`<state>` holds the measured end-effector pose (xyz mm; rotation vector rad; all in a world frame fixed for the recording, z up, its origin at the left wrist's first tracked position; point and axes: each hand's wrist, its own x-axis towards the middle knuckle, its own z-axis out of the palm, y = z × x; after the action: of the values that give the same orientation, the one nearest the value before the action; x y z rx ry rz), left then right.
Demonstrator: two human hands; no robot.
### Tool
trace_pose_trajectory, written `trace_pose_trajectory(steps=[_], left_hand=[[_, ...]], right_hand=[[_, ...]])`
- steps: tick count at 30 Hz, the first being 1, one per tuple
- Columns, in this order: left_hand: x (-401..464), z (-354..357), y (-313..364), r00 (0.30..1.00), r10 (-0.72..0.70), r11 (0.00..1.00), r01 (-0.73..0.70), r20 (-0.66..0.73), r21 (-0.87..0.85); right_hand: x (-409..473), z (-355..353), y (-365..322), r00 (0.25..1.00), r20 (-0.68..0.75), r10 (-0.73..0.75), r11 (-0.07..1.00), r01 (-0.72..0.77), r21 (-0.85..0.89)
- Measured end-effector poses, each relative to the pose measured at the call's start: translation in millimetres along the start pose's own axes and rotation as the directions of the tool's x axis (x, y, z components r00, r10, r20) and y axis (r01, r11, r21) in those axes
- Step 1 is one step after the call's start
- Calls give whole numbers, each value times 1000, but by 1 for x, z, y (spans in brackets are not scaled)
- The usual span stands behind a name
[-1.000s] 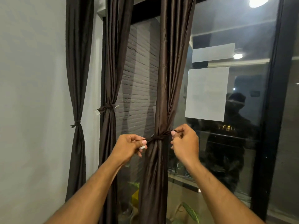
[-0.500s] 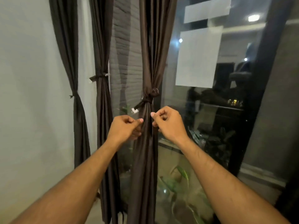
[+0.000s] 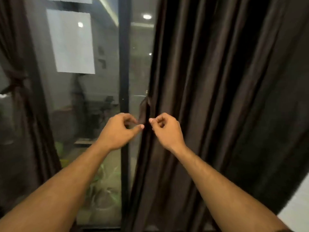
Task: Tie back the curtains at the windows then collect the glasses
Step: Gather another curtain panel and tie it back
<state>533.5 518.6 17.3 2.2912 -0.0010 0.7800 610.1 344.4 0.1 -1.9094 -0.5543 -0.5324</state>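
Note:
A loose dark brown curtain [image 3: 217,97] hangs unfastened and fills the right half of the view. A short brown tie strap [image 3: 144,108] dangles at its left edge. My left hand [image 3: 120,131] is raised just left of that edge, with thumb and forefinger at the strap's lower end; blur hides whether they pinch it. My right hand [image 3: 166,131] is level with it in front of the curtain's edge, fingers curled and nothing seen in them. A tied-back curtain [image 3: 18,84] stands at the far left. No glasses are in view.
A black window frame post [image 3: 124,64] runs down between the glass panes. White paper sheets [image 3: 73,42] are stuck on the glass. Green plants [image 3: 100,178] show low behind the pane. A pale wall [image 3: 297,208] shows at the bottom right.
My view has swung right from the knotted curtain, now at the far left, to the loose one. Both hands let go of the finished knot and moved across to the loose curtain's edge.

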Motion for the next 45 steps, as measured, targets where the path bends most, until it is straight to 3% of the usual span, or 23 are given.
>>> trace_pose_trajectory(steps=[4, 7, 13, 19, 23, 29, 31, 35, 40, 43, 45], left_hand=[[22, 54, 94, 988, 146, 989, -146, 53, -16], [51, 69, 139, 963, 269, 963, -269, 0, 26], [125, 62, 201, 941, 296, 955, -291, -167, 51], [198, 39, 245, 877, 326, 945, -296, -354, 137], [231, 32, 245, 829, 228, 973, -207, -511, 99], [275, 21, 229, 667, 152, 977, -213, -729, 8], [289, 13, 230, 697, 92, 975, -208, -711, -79], [320, -10, 238, 827, -37, 953, -139, -561, -268], [338, -26, 260, 822, 161, 943, -292, -547, -162], [341, -33, 274, 827, 240, 884, -403, -509, -238], [344, -40, 281, 841, 277, 838, -448, -465, -311]], right_hand=[[18, -113, 29, 985, -172, 2, 997, -15, -75], [39, -177, 44, 969, -245, -17, 997, -1, -71], [110, -271, 50, 949, -298, -100, 995, 88, -51], [203, -317, 27, 919, -292, -263, 965, 253, -74], [247, -329, 16, 895, -305, -325, 946, 308, -105], [288, -327, -1, 848, -426, -316, 947, 250, -203], [300, -323, -8, 870, -436, -232, 972, 194, -131], [324, -308, -33, 909, -395, -134, 986, 160, 35], [350, -280, -63, 959, -237, -157, 988, 152, -42], [356, -252, -95, 959, -76, -273, 962, 272, -30], [377, -223, -111, 920, -28, -390, 921, 390, -7]])
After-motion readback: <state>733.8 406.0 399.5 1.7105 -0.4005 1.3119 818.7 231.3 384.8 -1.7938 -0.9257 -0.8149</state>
